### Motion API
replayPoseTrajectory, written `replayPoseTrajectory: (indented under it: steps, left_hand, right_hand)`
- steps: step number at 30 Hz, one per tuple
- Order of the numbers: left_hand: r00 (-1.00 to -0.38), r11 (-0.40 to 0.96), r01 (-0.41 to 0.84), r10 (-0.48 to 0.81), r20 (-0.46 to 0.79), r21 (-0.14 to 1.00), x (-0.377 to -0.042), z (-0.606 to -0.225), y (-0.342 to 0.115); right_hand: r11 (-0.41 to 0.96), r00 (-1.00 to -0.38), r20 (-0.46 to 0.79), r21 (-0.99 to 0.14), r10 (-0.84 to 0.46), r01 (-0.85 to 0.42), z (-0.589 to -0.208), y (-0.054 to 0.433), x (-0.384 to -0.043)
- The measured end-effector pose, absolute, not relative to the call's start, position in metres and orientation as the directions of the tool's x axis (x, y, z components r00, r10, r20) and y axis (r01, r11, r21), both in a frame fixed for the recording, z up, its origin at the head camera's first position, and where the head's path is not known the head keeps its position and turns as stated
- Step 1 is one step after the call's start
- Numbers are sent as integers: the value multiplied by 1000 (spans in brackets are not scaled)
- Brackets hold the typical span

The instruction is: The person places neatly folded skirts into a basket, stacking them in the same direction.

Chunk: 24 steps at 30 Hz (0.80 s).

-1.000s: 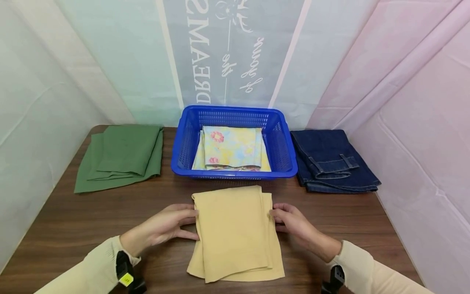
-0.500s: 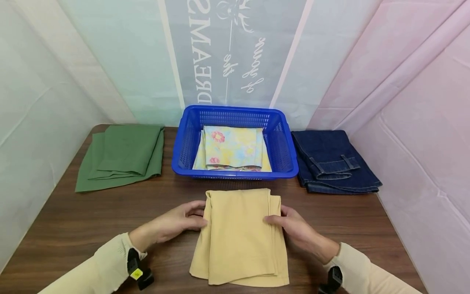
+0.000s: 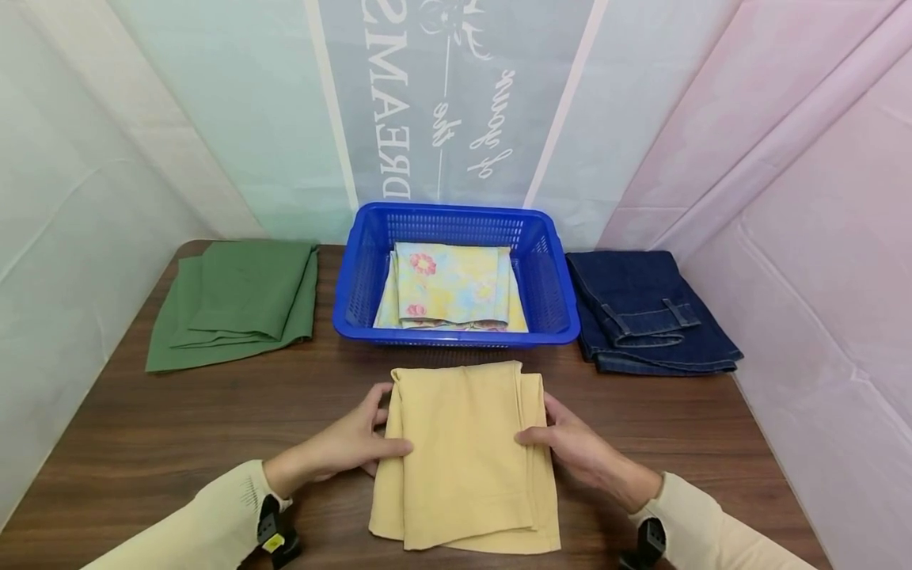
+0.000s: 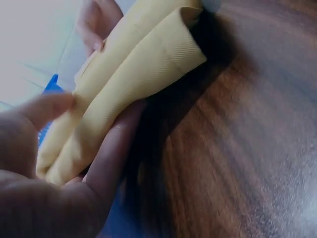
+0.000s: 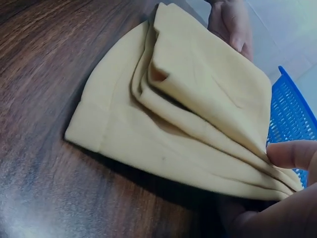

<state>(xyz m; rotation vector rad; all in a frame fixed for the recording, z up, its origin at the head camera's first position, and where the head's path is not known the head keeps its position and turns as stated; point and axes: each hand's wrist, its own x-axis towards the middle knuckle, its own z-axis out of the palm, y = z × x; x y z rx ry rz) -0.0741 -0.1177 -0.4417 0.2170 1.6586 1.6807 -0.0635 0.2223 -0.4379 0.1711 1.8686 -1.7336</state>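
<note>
A folded yellow garment with stitched hems lies across the near middle in the head view. At its left edge, my left hand grips it, thumb on top and fingers underneath. My right hand pinches the opposite edge, its thumb over the upper layers and the other fingers mostly hidden below. Both wrist views show layered yellow folds between thumb and fingers, with dark shadow under the raised edges. Beyond the garment stands a blue plastic basket holding a folded floral cloth.
Folded green cloth lies at the back left of the wooden table. Folded dark blue jeans sit right of the basket, close against it. Fabric walls border the table at the back and sides.
The yellow garment has shifted slightly right. Both thumbs have come over its top layers, the right one first, and my left hand has moved right to take hold of the edge.
</note>
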Motion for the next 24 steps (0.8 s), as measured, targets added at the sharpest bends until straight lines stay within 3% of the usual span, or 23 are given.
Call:
replayPoseTrajectory:
  steps: [24]
  left_hand:
    - [-727, -7, -441, 590, -352, 898, -72, -453, -119]
  right_hand:
    - [84, -858, -458, -889, -231, 451, -445, 225, -59]
